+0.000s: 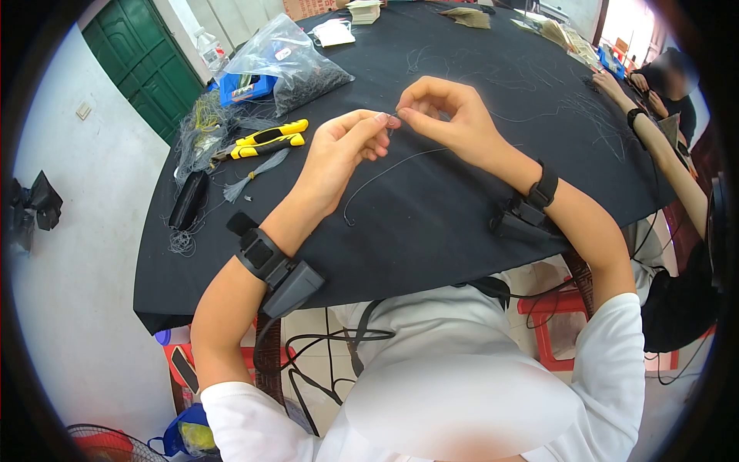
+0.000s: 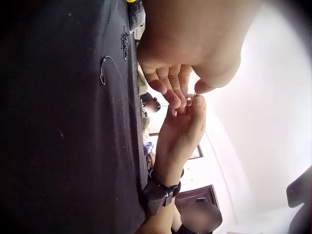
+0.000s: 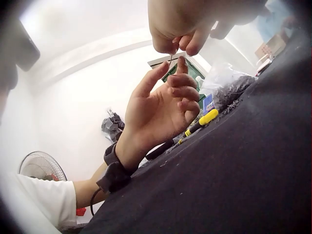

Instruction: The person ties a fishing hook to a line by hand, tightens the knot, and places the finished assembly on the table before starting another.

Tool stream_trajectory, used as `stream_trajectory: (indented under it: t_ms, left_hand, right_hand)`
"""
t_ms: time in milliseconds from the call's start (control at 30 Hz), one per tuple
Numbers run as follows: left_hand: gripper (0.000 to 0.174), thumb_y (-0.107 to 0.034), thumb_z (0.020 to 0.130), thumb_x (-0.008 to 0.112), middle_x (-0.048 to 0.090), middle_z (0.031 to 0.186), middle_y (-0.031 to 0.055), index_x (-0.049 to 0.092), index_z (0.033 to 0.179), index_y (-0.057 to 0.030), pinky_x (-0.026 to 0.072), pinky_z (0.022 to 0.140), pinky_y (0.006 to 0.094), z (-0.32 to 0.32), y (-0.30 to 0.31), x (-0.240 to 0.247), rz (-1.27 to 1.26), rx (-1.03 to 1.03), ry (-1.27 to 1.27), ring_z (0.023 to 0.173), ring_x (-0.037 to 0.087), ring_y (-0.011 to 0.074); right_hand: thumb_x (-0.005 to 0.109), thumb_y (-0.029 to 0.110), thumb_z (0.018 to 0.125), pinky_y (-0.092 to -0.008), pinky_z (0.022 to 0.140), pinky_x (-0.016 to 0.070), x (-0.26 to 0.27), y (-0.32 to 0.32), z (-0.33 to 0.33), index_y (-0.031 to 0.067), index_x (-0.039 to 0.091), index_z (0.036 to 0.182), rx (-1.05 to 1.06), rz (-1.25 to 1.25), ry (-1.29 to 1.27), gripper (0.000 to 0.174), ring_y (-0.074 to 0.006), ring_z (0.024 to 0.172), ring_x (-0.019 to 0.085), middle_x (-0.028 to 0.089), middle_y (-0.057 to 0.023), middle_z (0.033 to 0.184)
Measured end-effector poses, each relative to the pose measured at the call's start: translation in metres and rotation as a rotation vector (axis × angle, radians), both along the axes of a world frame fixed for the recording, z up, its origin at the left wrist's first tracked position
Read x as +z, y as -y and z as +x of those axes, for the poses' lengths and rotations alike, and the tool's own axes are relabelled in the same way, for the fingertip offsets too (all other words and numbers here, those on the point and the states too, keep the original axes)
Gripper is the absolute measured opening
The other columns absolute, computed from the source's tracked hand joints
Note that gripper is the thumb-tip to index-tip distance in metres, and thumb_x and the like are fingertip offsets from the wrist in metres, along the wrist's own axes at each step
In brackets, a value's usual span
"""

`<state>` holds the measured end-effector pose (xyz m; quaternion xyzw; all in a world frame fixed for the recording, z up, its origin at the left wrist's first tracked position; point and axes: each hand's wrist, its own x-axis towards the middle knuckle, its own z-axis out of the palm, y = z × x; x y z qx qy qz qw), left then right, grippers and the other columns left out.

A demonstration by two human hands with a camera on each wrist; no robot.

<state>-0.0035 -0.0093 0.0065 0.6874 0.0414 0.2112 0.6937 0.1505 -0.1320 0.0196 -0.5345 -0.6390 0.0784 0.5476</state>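
Both hands are raised over the black table, fingertips meeting. The left hand (image 1: 339, 154) pinches one side of a small thin dark piece (image 1: 395, 115) between thumb and forefinger. On its other side the right hand (image 1: 456, 123) pinches with thumb and forefinger. Seen from the right wrist, the piece (image 3: 171, 59) is a short thin shaft between the right fingertips and the left thumb; its exact shape is too small to tell. Below the hands, a curved thin line (image 1: 379, 172) with a small hook-like end lies on the cloth.
Yellow-black pliers (image 1: 269, 139), a tied bundle of strands (image 1: 254, 176), a black case (image 1: 188, 200) and tangled line (image 1: 202, 138) lie at left. Behind them is a clear bag of dark pieces (image 1: 308, 81). Loose strands (image 1: 531, 69) spread toward the right, near another person's arm (image 1: 654, 138).
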Motion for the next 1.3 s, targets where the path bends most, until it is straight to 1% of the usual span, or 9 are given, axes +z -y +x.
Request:
stream_trajectory:
  t_ms: [133, 233, 533, 633, 733, 833, 1000, 1133, 1300]
  left_hand:
    - [0.022, -0.020, 0.085, 0.061, 0.058, 0.082, -0.0013, 0.063, 0.097, -0.0007, 0.0375, 0.067, 0.0187, -0.0011, 0.0061, 0.0032, 0.056, 0.113, 0.019, 0.072, 0.046, 0.0043]
    - [0.022, -0.018, 0.083, 0.064, 0.060, 0.083, -0.0016, 0.064, 0.098, -0.0007, 0.0363, 0.065, 0.0185, -0.0011, 0.0046, 0.0019, 0.075, 0.118, 0.036, 0.071, 0.045, 0.0039]
    - [0.021, -0.019, 0.083, 0.065, 0.061, 0.079, -0.0015, 0.067, 0.094, -0.0015, 0.0353, 0.063, 0.0186, -0.0009, 0.0037, 0.0008, 0.106, 0.186, 0.056, 0.068, 0.043, 0.0042]
    - [0.019, -0.018, 0.082, 0.065, 0.061, 0.078, -0.0017, 0.067, 0.094, -0.0020, 0.0351, 0.061, 0.0179, -0.0021, 0.0045, 0.0031, 0.113, 0.188, 0.054, 0.067, 0.045, 0.0034]
    - [0.016, -0.013, 0.081, 0.067, 0.061, 0.073, -0.0022, 0.067, 0.090, -0.0004, 0.0362, 0.057, 0.0133, -0.0016, 0.0069, 0.0043, 0.162, 0.206, 0.108, 0.064, 0.050, -0.0004]
    - [0.015, -0.011, 0.081, 0.067, 0.061, 0.074, -0.0018, 0.066, 0.091, 0.0008, 0.0376, 0.058, 0.0134, -0.0006, 0.0076, 0.0046, 0.171, 0.210, 0.120, 0.065, 0.051, -0.0003]
    - [0.014, -0.009, 0.082, 0.066, 0.061, 0.072, -0.0020, 0.066, 0.091, 0.0018, 0.0355, 0.055, 0.0133, 0.0003, 0.0065, 0.0041, 0.229, 0.194, 0.143, 0.063, 0.049, -0.0008]
    - [0.014, -0.009, 0.082, 0.066, 0.060, 0.070, -0.0029, 0.066, 0.090, 0.0022, 0.0328, 0.052, 0.0134, 0.0013, 0.0033, 0.0015, 0.290, 0.191, 0.133, 0.061, 0.046, -0.0015]
    - [0.014, -0.010, 0.082, 0.066, 0.059, 0.069, -0.0038, 0.065, 0.089, 0.0020, 0.0321, 0.051, 0.0133, 0.0010, 0.0053, 0.0026, 0.281, 0.207, 0.137, 0.060, 0.045, -0.0020]
  right_hand:
    - [0.063, 0.014, 0.080, -0.0185, 0.058, 0.0342, 0.0006, 0.0002, -0.0006, 0.0016, 0.064, 0.087, 0.006, -0.004, -0.004, 0.015, -0.0009, 0.064, 0.046, 0.058, 0.0046, 0.072]
    - [0.063, 0.014, 0.080, -0.0182, 0.058, 0.0343, 0.0005, 0.0000, -0.0010, 0.0012, 0.064, 0.087, 0.014, -0.006, -0.015, 0.015, -0.0009, 0.064, 0.046, 0.058, 0.0044, 0.072]
    - [0.063, 0.012, 0.081, -0.0176, 0.058, 0.0354, -0.0030, -0.0012, -0.0017, 0.0006, 0.063, 0.088, 0.060, -0.009, -0.063, 0.014, -0.0007, 0.063, 0.045, 0.056, 0.0045, 0.071]
    - [0.063, 0.013, 0.081, -0.0177, 0.057, 0.0363, -0.0041, -0.0013, -0.0027, 0.0006, 0.062, 0.089, 0.066, -0.021, -0.116, 0.015, -0.0009, 0.063, 0.046, 0.056, 0.0038, 0.072]
    - [0.063, 0.014, 0.082, -0.0177, 0.057, 0.0376, -0.0066, -0.0025, -0.0021, 0.0009, 0.062, 0.090, 0.085, -0.027, -0.189, 0.015, -0.0017, 0.063, 0.048, 0.058, 0.0024, 0.073]
    - [0.062, 0.014, 0.082, -0.0179, 0.058, 0.0391, -0.0062, -0.0026, -0.0029, 0.0011, 0.061, 0.091, 0.119, -0.025, -0.241, 0.016, -0.0034, 0.064, 0.050, 0.058, 0.0006, 0.076]
    - [0.061, 0.015, 0.082, -0.0192, 0.062, 0.0408, -0.0002, 0.0020, -0.0032, 0.0014, 0.061, 0.089, 0.169, -0.131, -0.354, 0.015, -0.0062, 0.066, 0.051, 0.059, -0.0013, 0.078]
    - [0.061, 0.016, 0.082, -0.0198, 0.062, 0.0406, -0.0011, 0.0019, -0.0036, 0.0020, 0.061, 0.088, 0.167, -0.129, -0.361, 0.015, -0.0067, 0.066, 0.051, 0.059, -0.0017, 0.078]
    - [0.061, 0.015, 0.082, -0.0199, 0.062, 0.0405, -0.0017, 0.0011, -0.0024, 0.0020, 0.061, 0.086, 0.168, -0.124, -0.349, 0.014, -0.0070, 0.066, 0.051, 0.059, -0.0021, 0.078]
